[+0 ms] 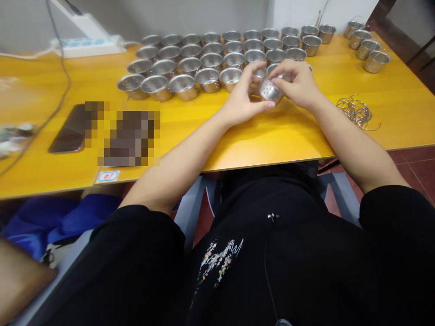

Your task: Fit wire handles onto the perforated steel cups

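A small perforated metal cup [271, 90] is tilted on its side between my two hands, just above the table. My left hand [246, 93] curls around it from the left, thumb below and fingers above. From the right, my right hand [295, 83] grips the cup with its thumb and fingertips; whether a wire is also in those fingers I cannot make out. Behind my hands stand rows of similar metal cups [183, 86], open side up. To the right of my right forearm lies a tangled pile of bent wire pieces [355, 112].
Several cups with wires across them [376, 62] stand at the right back of the yellow table [272, 140]. At left lie a phone [70, 129] and a blurred-out dark object [131, 138]. A white power strip [90, 45] and cable sit behind. Another person's arm [20, 280] shows at lower left.
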Motion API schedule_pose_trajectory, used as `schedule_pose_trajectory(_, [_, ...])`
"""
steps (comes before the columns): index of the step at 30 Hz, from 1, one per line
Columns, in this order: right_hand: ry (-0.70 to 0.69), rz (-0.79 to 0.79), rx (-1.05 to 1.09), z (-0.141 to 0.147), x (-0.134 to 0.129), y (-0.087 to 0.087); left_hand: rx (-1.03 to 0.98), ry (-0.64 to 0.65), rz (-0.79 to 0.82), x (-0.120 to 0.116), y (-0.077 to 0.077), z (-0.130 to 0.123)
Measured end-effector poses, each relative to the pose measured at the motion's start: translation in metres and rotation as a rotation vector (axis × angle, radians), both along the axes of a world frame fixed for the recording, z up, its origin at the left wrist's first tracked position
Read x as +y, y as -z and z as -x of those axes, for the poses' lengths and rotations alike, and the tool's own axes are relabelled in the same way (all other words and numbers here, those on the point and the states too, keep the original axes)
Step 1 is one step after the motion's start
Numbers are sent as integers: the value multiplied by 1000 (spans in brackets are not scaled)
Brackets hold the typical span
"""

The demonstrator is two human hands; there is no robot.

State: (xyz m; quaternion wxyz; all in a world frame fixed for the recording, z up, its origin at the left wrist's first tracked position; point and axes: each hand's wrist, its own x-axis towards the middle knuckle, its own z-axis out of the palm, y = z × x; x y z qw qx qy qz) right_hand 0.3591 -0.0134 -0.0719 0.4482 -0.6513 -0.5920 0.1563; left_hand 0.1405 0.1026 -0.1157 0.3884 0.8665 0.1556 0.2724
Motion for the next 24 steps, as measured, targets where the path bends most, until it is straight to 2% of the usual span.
schedule_pose_trajectory(4, [-53, -2, 112, 2, 7, 9, -24, -40, 28, -5, -5, 2])
schedule_pose_trajectory(8, [-72, -14, 114, 1, 7, 8, -44, -86, -7, -6, -6, 2])
schedule_pose_trajectory(16, [-242, -140, 347, -21, 8, 16, -363, -103, -32, 8, 16, -15])
schedule_pose_trajectory(20, [-177, -125, 472, -32, 21, 26, -384, -186, -111, 18, 22, -19])
schedule_pose_trajectory(24, [-163, -81, 496, -35, 29, 33, -377, -233, -138, 23, 23, -17])
